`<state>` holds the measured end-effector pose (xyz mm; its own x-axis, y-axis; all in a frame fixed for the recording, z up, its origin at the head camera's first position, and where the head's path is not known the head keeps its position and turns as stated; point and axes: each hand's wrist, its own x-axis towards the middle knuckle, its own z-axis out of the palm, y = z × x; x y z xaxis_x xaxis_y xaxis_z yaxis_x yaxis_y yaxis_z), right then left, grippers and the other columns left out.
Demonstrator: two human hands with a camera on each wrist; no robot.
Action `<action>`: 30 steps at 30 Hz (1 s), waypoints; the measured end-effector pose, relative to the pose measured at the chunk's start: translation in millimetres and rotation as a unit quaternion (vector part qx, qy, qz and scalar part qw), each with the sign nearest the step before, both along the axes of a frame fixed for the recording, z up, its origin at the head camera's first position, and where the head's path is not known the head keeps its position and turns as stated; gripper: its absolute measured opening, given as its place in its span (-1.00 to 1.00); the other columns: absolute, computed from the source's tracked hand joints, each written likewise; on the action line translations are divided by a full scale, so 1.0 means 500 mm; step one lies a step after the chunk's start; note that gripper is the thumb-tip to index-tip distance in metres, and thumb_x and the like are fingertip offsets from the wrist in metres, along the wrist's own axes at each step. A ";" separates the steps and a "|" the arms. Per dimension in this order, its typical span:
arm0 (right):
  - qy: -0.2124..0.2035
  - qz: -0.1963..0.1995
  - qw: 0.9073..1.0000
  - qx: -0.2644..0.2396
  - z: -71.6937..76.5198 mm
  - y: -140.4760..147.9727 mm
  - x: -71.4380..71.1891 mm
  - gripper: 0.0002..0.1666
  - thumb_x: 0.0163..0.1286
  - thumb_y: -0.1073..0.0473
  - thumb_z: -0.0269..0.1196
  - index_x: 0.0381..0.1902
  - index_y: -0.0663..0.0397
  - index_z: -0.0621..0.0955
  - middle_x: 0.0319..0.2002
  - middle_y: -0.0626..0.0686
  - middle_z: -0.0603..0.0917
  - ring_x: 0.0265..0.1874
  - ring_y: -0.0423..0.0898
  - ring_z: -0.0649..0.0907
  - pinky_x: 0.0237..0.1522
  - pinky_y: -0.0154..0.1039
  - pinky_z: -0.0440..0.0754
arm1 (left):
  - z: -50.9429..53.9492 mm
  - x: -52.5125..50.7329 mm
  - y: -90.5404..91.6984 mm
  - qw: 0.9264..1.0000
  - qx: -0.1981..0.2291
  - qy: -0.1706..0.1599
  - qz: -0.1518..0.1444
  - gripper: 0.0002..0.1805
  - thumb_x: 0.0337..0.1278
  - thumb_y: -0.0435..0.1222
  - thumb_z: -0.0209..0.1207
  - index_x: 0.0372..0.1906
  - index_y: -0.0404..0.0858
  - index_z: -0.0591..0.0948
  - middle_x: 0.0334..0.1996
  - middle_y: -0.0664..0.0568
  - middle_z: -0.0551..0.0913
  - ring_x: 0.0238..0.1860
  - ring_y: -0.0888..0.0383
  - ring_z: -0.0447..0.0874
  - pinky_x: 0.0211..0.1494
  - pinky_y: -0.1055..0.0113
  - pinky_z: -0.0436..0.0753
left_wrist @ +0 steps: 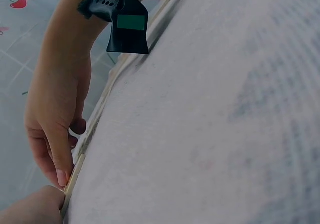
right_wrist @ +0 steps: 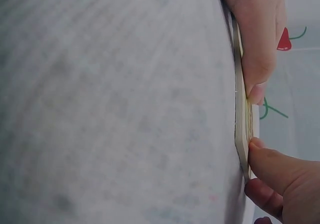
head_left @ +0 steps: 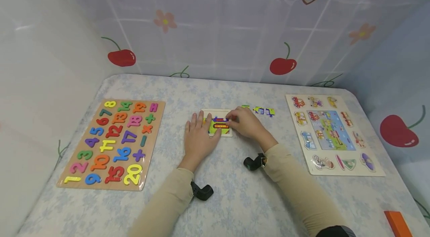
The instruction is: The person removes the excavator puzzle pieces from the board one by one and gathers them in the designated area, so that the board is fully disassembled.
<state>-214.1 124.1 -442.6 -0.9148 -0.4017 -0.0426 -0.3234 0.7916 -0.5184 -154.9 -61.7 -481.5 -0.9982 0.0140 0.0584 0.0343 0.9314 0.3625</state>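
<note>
A small framed jigsaw puzzle (head_left: 220, 131), with a red and yellow vehicle on a green ground, lies flat on the table. My left hand (head_left: 199, 140) rests on its left side with fairly straight, spread fingers, the thumb across the lower part. At the right side of the frame, my right hand (head_left: 248, 123) has curled fingers, thumb and fingertips pinching what seems a puzzle piece, mostly hidden by them. The left wrist view shows the right hand (left_wrist: 57, 109) with its fingertips at the board's edge. Several loose puzzle pieces (head_left: 258, 110) lie just beyond the right hand.
A wooden number board (head_left: 152, 143) with coloured numerals and signs lies at the left. On the right is a pale picture puzzle board (head_left: 302, 155) with vehicles and toys. An orange block (head_left: 398, 224) sits near the lower right edge. A printed curtain (head_left: 218, 35) hangs behind the table.
</note>
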 end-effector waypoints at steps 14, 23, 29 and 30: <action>-0.044 -0.030 0.993 -0.104 -0.005 -0.001 -0.002 -0.82 0.32 0.13 0.37 -0.17 -0.04 0.59 -0.23 -0.03 0.68 -0.31 -0.08 0.56 -0.24 -0.20 0.51 | -0.005 -0.002 -0.002 1.000 -0.002 0.006 0.001 -0.15 0.26 0.34 -0.13 0.55 0.04 0.20 0.60 0.01 0.03 0.62 -0.06 -0.13 0.62 -0.12 -0.07; -0.049 -0.054 0.985 -0.157 0.003 0.013 0.002 -0.85 0.35 0.10 0.35 -0.18 -0.11 0.59 -0.20 -0.05 0.68 -0.29 -0.04 0.53 -0.24 -0.18 0.49 | -0.003 -0.001 0.002 1.000 -0.005 0.000 -0.001 -0.14 0.26 0.34 -0.14 0.57 0.04 0.17 0.61 0.02 -0.01 0.63 -0.06 -0.16 0.62 -0.11 -0.10; -0.053 -0.077 0.985 -0.145 0.017 0.040 0.006 -0.84 0.34 0.10 0.34 -0.17 -0.10 0.59 -0.19 -0.03 0.68 -0.28 -0.03 0.51 -0.23 -0.18 0.47 | 0.001 0.002 0.000 1.000 -0.003 0.002 -0.001 -0.14 0.27 0.34 -0.14 0.57 0.01 0.17 0.61 -0.01 0.00 0.62 -0.08 -0.14 0.62 -0.12 -0.08; -0.055 -0.083 0.985 -0.140 0.020 0.046 0.007 -0.84 0.35 0.10 0.34 -0.15 -0.10 0.59 -0.18 -0.02 0.68 -0.28 -0.03 0.50 -0.23 -0.19 0.47 | 0.001 0.002 -0.001 1.000 -0.003 0.001 -0.001 -0.14 0.27 0.34 -0.14 0.57 0.01 0.17 0.61 -0.01 0.00 0.62 -0.08 -0.15 0.62 -0.12 -0.08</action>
<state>-210.5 147.3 -432.6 -0.9646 -0.2579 -0.0547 -0.1312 0.6495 -0.7490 -153.9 -62.1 -480.8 -0.9981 0.0162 0.0601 0.0366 0.9332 0.3576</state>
